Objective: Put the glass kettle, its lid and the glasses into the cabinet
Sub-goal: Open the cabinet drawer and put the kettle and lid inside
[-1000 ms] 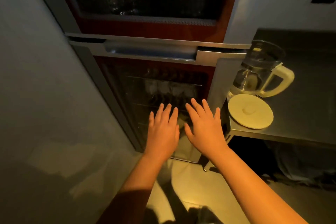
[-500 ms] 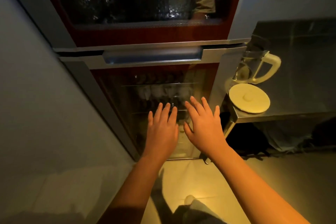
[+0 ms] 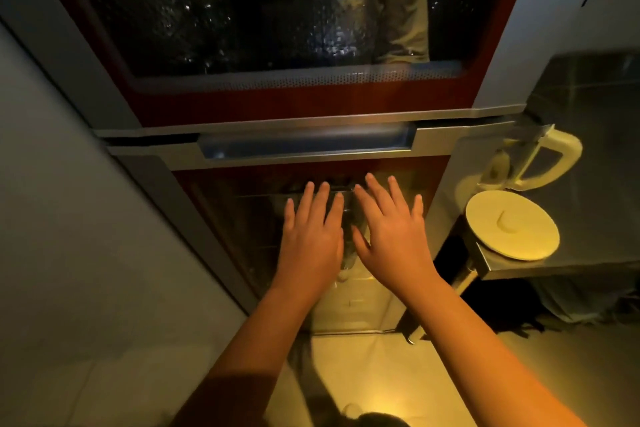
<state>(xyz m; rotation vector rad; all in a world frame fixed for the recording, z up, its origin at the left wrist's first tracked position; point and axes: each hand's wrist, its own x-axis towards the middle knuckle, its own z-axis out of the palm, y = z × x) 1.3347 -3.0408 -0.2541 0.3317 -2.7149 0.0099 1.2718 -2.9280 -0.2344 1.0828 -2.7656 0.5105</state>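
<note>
The left hand (image 3: 311,236) and right hand (image 3: 391,236), both flat, spread and empty, have risen toward the handle (image 3: 301,146) of the cabinet (image 3: 242,107), so opening it looks next, while the glass kettle (image 3: 530,163) and its lid (image 3: 512,225) still sit on the table (image 3: 554,265) to the right.

Head view, downward, probably close.

Cabinet (image 3: 277,104): dark red door frames, dark glass panes, a fine dotted band along the upper pane's lower edge, silver-grey handle strip (image 3: 304,146). Glass kettle (image 3: 571,149): clear body, cream handle. Lid (image 3: 512,225): plain cream. Table (image 3: 554,265): grey steel. Wall (image 3: 69,218): plain grey.
</note>
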